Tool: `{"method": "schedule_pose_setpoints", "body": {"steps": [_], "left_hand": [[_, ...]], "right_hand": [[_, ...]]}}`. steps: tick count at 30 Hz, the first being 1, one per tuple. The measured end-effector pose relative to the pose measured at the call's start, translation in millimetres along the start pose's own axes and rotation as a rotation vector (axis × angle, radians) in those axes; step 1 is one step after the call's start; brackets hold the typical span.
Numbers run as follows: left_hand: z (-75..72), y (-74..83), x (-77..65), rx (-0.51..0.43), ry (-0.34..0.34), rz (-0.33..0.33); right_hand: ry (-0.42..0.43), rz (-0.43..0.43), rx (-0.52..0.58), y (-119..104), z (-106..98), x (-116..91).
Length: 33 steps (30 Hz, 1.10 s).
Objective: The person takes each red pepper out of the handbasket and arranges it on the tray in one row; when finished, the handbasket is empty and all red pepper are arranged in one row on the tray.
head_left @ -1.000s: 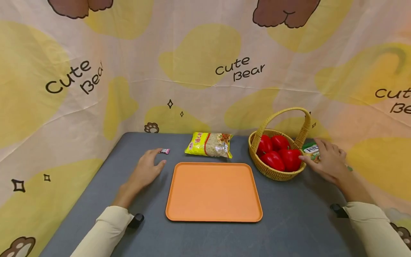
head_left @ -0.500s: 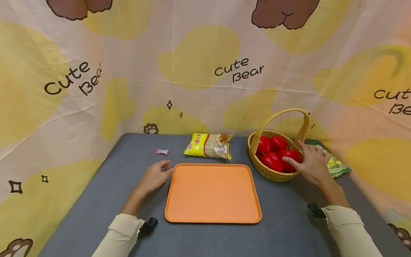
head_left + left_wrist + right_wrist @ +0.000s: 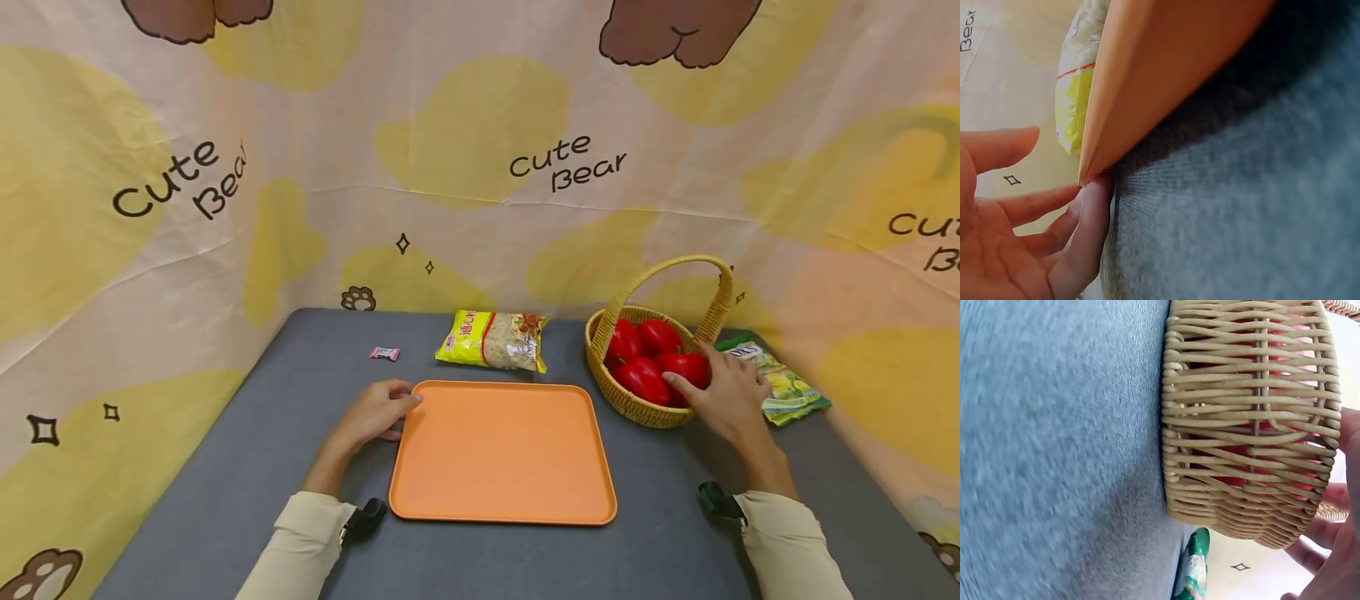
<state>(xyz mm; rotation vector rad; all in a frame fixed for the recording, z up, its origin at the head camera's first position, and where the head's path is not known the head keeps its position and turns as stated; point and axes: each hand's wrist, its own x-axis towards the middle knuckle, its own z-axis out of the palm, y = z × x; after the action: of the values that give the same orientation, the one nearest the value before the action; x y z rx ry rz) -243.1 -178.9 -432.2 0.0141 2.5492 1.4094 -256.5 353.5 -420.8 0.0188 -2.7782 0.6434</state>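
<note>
In the head view my left hand [image 3: 377,414] is at the upper left edge of an orange tray [image 3: 502,454]. The left wrist view shows fingertips [image 3: 1094,194] touching the tray's corner, with the thumb held apart from it. My right hand [image 3: 727,396] reaches over the right side of a wicker basket [image 3: 637,412]. Its thumb is by the nearest red pepper [image 3: 684,367], among several in the basket. Seen from the right wrist, the fingers spread around the basket's rim; the woven wall hides most of the peppers.
A yellow bag of pasta-like pieces [image 3: 492,340] lies behind the tray. One small pink wrapped candy [image 3: 385,353] sits at the back left. Right of the basket is a green packet [image 3: 787,392]. A printed cloth [image 3: 465,125] hangs behind the grey table [image 3: 525,567].
My left hand has moved from beside the candy towards me and right, onto the tray's edge. My right hand has moved left from the green packet to the basket.
</note>
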Motion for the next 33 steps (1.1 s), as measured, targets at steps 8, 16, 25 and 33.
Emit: {"method": "schedule_pose_setpoints", "body": {"steps": [8, 16, 25, 33], "left_hand": [[0.7, 0.3, 4.7, -0.024, -0.012, -0.003], [-2.0, 0.3, 4.3, -0.021, -0.012, 0.009], [-3.6, -3.7, 5.8, -0.035, -0.034, 0.011], [-5.0, -1.7, 7.5, -0.070, -0.079, 0.014]], "right_hand": [[0.061, 0.010, 0.023, 1, 6, -4], [0.112, 0.002, 0.064, -2, 11, -6], [0.125, -0.002, 0.085, -2, 12, -7], [0.142, -0.021, 0.163, -3, 4, -7]]}}
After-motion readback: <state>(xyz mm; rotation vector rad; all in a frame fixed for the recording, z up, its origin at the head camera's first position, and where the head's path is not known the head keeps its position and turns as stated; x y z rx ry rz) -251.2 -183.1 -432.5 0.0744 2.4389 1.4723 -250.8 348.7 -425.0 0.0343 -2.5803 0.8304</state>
